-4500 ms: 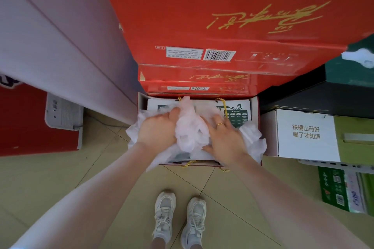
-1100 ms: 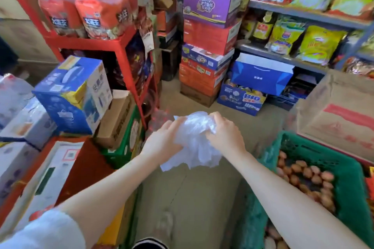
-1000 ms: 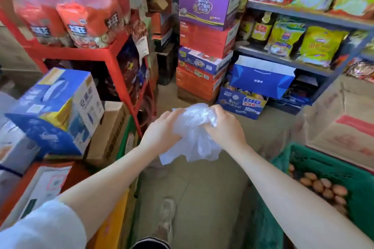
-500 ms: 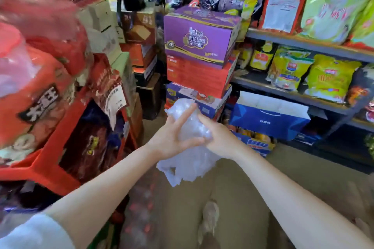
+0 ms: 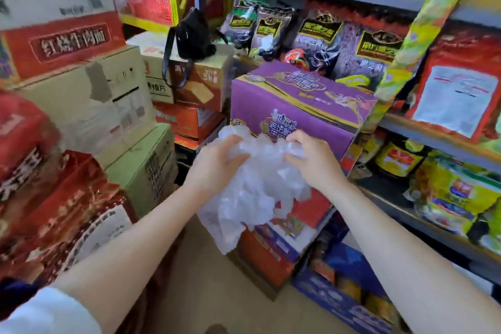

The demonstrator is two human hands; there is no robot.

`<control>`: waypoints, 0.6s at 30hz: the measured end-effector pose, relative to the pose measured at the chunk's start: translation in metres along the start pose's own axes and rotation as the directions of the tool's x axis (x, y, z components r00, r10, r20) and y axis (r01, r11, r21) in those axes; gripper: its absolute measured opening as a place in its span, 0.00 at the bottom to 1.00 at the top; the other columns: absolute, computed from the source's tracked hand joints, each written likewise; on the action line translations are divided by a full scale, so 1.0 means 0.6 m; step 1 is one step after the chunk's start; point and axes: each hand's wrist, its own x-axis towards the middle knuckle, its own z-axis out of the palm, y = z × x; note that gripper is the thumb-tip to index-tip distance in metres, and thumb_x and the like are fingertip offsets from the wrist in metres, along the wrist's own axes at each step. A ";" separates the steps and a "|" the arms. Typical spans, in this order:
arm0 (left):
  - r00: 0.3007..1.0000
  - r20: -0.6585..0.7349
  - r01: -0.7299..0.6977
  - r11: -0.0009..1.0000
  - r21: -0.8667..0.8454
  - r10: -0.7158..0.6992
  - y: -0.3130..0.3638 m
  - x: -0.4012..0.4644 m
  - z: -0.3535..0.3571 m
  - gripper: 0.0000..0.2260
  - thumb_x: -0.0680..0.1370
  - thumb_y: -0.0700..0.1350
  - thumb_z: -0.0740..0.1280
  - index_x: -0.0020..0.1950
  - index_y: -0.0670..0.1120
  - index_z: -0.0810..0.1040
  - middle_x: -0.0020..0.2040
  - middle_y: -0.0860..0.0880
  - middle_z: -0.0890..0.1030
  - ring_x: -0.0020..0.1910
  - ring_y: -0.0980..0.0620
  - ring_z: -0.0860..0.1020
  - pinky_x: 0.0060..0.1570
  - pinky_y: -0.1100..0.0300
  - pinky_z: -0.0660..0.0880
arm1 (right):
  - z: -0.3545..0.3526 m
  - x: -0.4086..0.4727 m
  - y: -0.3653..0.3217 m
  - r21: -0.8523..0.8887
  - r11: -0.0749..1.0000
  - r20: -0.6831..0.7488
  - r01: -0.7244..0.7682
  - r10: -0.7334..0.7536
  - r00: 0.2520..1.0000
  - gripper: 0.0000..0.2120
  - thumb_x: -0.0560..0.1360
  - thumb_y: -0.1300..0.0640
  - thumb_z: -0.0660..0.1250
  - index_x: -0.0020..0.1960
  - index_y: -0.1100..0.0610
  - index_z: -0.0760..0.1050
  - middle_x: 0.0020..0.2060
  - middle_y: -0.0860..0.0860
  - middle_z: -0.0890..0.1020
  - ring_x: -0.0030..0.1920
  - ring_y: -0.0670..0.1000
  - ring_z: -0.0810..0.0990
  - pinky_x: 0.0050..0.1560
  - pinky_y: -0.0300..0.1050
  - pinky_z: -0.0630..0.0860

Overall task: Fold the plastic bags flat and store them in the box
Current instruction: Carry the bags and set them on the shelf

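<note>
Together, our left hand [image 5: 217, 168] and right hand [image 5: 311, 163] gripped the crumpled plastic bags [image 5: 254, 190] at their top, fingers curled into the film. The bundle hung lengthwise downward, before a purple box [image 5: 295, 103].

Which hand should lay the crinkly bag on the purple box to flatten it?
Probably the right hand: it already overlaps the purple box and grips the plastic bag. The left hand grips the bag's other side, farther from the box.
</note>
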 end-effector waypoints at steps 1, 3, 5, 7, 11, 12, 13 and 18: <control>0.999 -0.031 -0.007 1.000 0.012 0.007 -0.007 0.040 0.000 0.16 0.76 0.48 0.66 0.63 0.46 0.73 0.45 0.42 0.79 0.48 0.41 0.77 0.40 0.57 0.66 | -0.005 0.036 0.013 0.002 1.000 -0.027 -0.002 0.002 1.000 0.13 0.72 0.58 0.70 0.55 0.56 0.75 0.52 0.55 0.81 0.55 0.58 0.77 0.51 0.48 0.71; 0.994 -0.103 -0.026 1.000 0.012 0.027 -0.018 0.126 -0.004 0.16 0.76 0.47 0.66 0.63 0.46 0.73 0.48 0.40 0.80 0.50 0.41 0.77 0.43 0.56 0.68 | -0.022 0.111 0.039 0.038 0.999 -0.127 -0.022 0.027 0.992 0.12 0.72 0.62 0.67 0.55 0.57 0.75 0.51 0.56 0.81 0.54 0.58 0.77 0.47 0.45 0.67; 0.987 -0.150 -0.060 0.997 0.039 0.065 -0.020 0.217 -0.011 0.16 0.77 0.46 0.66 0.63 0.45 0.73 0.50 0.39 0.80 0.51 0.41 0.77 0.45 0.55 0.69 | -0.041 0.188 0.064 0.101 0.992 -0.232 -0.075 0.097 0.968 0.11 0.73 0.62 0.66 0.56 0.58 0.74 0.50 0.56 0.80 0.53 0.57 0.77 0.46 0.45 0.66; 0.973 -0.174 -0.138 0.987 0.079 0.150 -0.016 0.309 -0.014 0.17 0.76 0.45 0.66 0.64 0.45 0.72 0.50 0.37 0.80 0.50 0.40 0.77 0.46 0.53 0.71 | -0.051 0.268 0.082 0.196 0.975 -0.303 -0.105 0.162 0.939 0.11 0.74 0.62 0.64 0.56 0.58 0.73 0.47 0.55 0.78 0.49 0.55 0.75 0.45 0.46 0.67; 0.943 -0.185 -0.268 0.961 0.068 0.276 0.000 0.498 -0.007 0.17 0.77 0.46 0.65 0.64 0.45 0.72 0.50 0.39 0.80 0.50 0.40 0.77 0.45 0.54 0.70 | -0.065 0.425 0.103 0.270 0.955 -0.413 -0.122 0.229 0.881 0.14 0.73 0.64 0.61 0.58 0.57 0.73 0.47 0.48 0.75 0.48 0.49 0.72 0.45 0.43 0.66; 0.938 -0.176 -0.290 0.954 0.076 0.299 0.004 0.543 -0.002 0.17 0.77 0.47 0.65 0.65 0.45 0.72 0.51 0.39 0.80 0.50 0.40 0.77 0.44 0.54 0.70 | -0.069 0.460 0.107 0.294 0.945 -0.426 -0.141 0.262 0.866 0.16 0.73 0.65 0.59 0.60 0.57 0.74 0.49 0.47 0.75 0.49 0.48 0.72 0.46 0.42 0.66; 0.933 -0.165 -0.310 0.947 0.090 0.321 0.006 0.585 0.005 0.17 0.77 0.47 0.65 0.65 0.45 0.71 0.51 0.39 0.80 0.50 0.40 0.77 0.44 0.53 0.70 | -0.071 0.492 0.114 0.292 0.941 -0.428 -0.172 0.290 0.856 0.16 0.73 0.65 0.58 0.59 0.58 0.75 0.49 0.48 0.75 0.51 0.48 0.72 0.48 0.42 0.67; 0.920 -0.107 -0.368 0.926 0.086 0.376 0.003 0.745 0.058 0.17 0.77 0.46 0.65 0.64 0.44 0.71 0.49 0.37 0.79 0.47 0.38 0.77 0.41 0.50 0.71 | -0.054 0.584 0.118 0.506 0.854 -0.142 -0.122 0.222 0.965 0.12 0.72 0.52 0.69 0.54 0.51 0.73 0.49 0.41 0.75 0.55 0.41 0.73 0.55 0.32 0.67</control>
